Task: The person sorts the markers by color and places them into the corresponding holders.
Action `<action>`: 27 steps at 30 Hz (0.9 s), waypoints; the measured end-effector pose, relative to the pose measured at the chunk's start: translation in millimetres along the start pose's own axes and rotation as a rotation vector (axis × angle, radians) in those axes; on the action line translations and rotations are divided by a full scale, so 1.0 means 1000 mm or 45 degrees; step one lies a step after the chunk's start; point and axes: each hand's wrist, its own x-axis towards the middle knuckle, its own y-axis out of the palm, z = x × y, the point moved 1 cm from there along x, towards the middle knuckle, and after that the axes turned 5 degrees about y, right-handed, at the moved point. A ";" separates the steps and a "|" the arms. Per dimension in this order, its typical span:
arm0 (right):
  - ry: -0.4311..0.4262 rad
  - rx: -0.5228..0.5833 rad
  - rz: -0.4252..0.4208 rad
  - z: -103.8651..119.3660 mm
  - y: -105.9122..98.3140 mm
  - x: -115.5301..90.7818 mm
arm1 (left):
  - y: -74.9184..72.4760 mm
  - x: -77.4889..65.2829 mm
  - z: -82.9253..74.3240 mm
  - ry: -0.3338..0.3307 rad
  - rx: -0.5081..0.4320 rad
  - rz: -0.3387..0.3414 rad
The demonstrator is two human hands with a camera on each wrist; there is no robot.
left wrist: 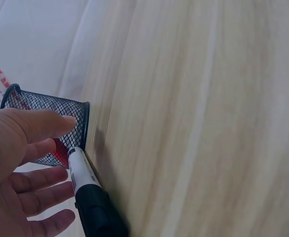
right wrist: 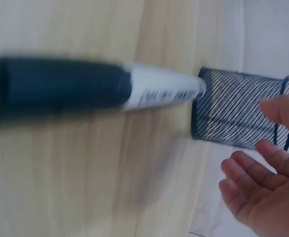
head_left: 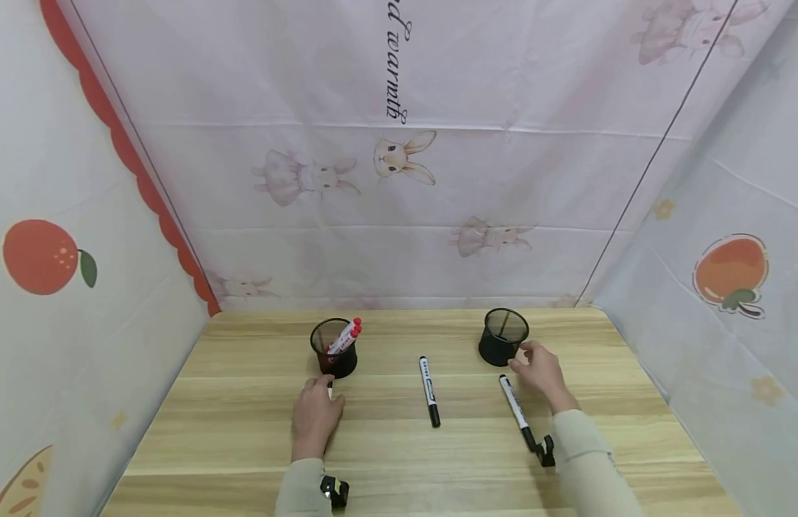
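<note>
My left hand (head_left: 317, 415) lies low over the table just in front of a black mesh pen cup (head_left: 339, 365) that holds red-capped markers (head_left: 345, 337). Beside its loosely bent fingers is a black-and-white marker (left wrist: 83, 170), mostly hidden by the hand in the head view; fingers and thumb stay apart, not closed round it. On the right, my right hand (head_left: 539, 372) has its fingertips right at the side of a second black mesh cup (head_left: 498, 350), fingers spread from the thumb. Another black-and-white marker (head_left: 516, 408) lies close to that hand, large in the right wrist view.
Between the hands, a third black-and-white marker (head_left: 429, 391) lies on the wooden table (head_left: 386, 459). A printed cloth wall (head_left: 437, 266) rises behind the table's back edge, with side walls left and right. Each wrist wears a small black camera (head_left: 335, 492).
</note>
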 end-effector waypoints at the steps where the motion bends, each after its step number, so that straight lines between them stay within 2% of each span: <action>1: 0.003 0.028 0.011 -0.002 -0.001 0.002 | 0.000 0.000 0.001 -0.014 -0.013 0.008; 9: -0.028 0.168 0.036 -0.013 -0.010 0.016 | -0.002 0.000 0.005 -0.063 -0.091 0.003; 15: -0.016 0.265 0.045 -0.017 -0.005 0.026 | -0.003 0.001 0.007 -0.091 -0.149 0.005; 27: 0.013 0.672 0.169 -0.024 0.006 0.043 | -0.003 0.004 0.009 -0.181 -0.238 0.050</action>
